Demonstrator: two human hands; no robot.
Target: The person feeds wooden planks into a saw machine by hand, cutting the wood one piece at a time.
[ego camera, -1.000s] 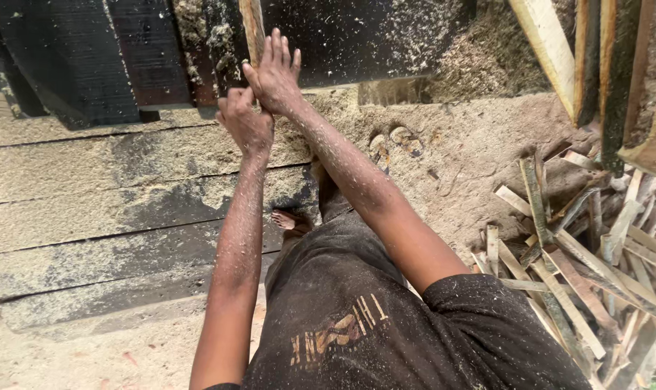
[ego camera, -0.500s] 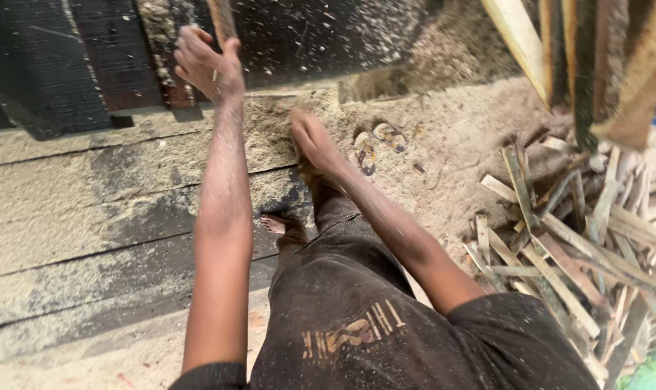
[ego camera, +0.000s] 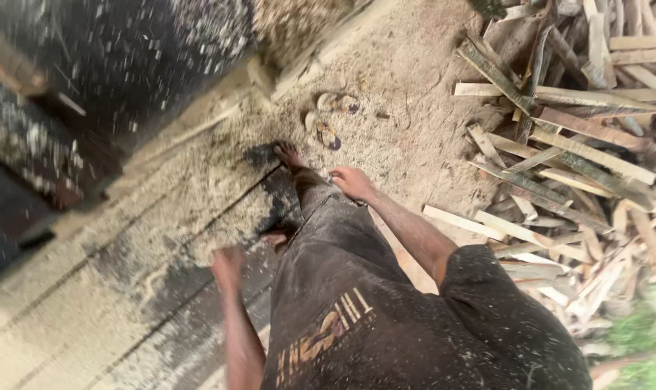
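My left hand (ego camera: 228, 267) hangs blurred at my side over the sawdust-covered floor (ego camera: 147, 238) and holds nothing. My right hand (ego camera: 352, 182) rests loose against my dark dusty trousers (ego camera: 328, 238), fingers curled and holding nothing. Both bare feet stand on the floor, the forward one (ego camera: 289, 154) near a pair of sandals (ego camera: 329, 115). My dark shirt (ego camera: 385, 325) is speckled with sawdust.
A dark machine or bench (ego camera: 89, 79) dusted with wood chips fills the upper left. A heap of wood offcuts and slats (ego camera: 588, 144) lies along the right side. Green plants (ego camera: 645, 347) show at the lower right corner.
Both hands have come down from the wooden strip at the machine to my sides. The view has swung to the right, away from the machine.
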